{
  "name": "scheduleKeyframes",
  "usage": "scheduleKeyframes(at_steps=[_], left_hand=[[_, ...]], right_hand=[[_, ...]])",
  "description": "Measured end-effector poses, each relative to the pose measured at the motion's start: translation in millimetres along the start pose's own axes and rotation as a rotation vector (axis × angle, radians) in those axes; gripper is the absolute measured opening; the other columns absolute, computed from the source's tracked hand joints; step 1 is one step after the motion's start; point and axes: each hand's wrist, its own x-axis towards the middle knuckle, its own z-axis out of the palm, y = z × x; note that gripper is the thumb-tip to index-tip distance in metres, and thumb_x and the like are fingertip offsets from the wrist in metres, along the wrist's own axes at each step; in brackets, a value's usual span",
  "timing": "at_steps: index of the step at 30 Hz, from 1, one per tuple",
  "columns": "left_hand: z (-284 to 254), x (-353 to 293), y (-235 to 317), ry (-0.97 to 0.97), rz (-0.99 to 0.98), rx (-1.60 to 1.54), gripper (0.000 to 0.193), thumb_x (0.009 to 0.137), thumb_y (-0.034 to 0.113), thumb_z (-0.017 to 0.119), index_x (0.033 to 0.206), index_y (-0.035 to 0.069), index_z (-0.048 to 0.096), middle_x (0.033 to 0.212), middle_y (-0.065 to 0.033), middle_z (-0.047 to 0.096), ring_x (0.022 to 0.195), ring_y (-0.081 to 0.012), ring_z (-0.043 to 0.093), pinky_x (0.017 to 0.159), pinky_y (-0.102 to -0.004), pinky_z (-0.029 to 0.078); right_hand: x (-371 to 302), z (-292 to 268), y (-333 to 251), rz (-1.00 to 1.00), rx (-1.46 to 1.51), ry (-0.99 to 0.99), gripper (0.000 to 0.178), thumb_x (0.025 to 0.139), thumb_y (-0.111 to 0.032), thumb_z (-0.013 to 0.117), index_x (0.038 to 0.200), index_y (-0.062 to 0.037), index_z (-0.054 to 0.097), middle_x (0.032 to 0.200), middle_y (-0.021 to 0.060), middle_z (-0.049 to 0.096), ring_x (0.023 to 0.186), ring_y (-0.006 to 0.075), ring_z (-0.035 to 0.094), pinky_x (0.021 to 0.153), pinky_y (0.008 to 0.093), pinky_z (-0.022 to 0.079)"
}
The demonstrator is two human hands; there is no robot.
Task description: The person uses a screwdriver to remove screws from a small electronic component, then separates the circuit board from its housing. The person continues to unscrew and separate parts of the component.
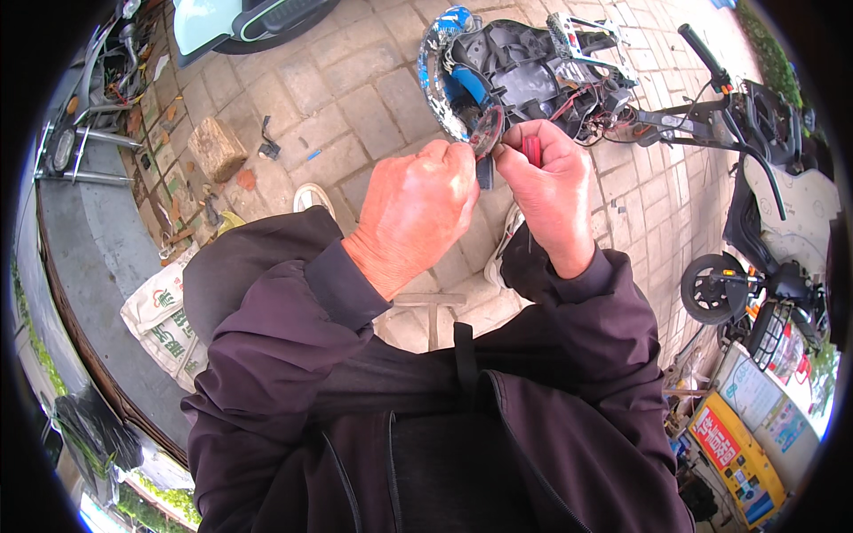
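Both my hands are raised close together in front of me, over the paving. My left hand (416,209) is closed in a fist, and its fingertips pinch a round, partly see-through piece with reddish edges (486,133). My right hand (553,191) is closed beside it, its thumb and fingers round a small red object with dark edges (531,149), whose kind I cannot make out. A short dark piece (484,173) shows just below, between the hands. Behind them lies a stripped scooter body (524,71) with blue-and-white panels and bare wires.
A wooden block (218,149) lies on the bricks at left, near small scraps. Handlebars (711,67) rise at upper right, by a parked scooter (764,275). A white printed sack (164,311) lies left of my knee. A yellow box (737,457) stands at lower right.
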Motion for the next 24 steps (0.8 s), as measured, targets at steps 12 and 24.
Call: scheduleKeyframes(at_steps=[12, 24], left_hand=[[-3.4, 6.8, 2.2, 0.057, -0.126, -0.352, 0.020, 0.094, 0.004, 0.071, 0.080, -0.002, 0.059, 0.068, -0.0192, 0.061, 0.057, -0.0347, 0.061, 0.054, -0.0436, 0.045], [-0.4, 7.4, 2.3, 0.098, -0.095, -0.270, 0.009, 0.095, 0.002, 0.072, 0.096, 0.001, 0.062, 0.077, -0.0181, 0.068, 0.061, -0.0297, 0.067, 0.057, -0.0395, 0.049]], right_hand=[[-1.2, -1.7, -3.0, -0.257, -0.331, 0.077, 0.012, 0.086, -0.007, 0.078, 0.087, -0.0002, 0.069, 0.063, -0.0022, 0.057, 0.060, 0.0039, 0.047, 0.055, 0.0279, 0.042], [-2.0, -1.2, -4.6, -0.118, -0.207, 0.062, 0.011, 0.086, -0.007, 0.078, 0.088, -0.0001, 0.070, 0.063, -0.0011, 0.058, 0.060, 0.0044, 0.049, 0.056, 0.0272, 0.044]])
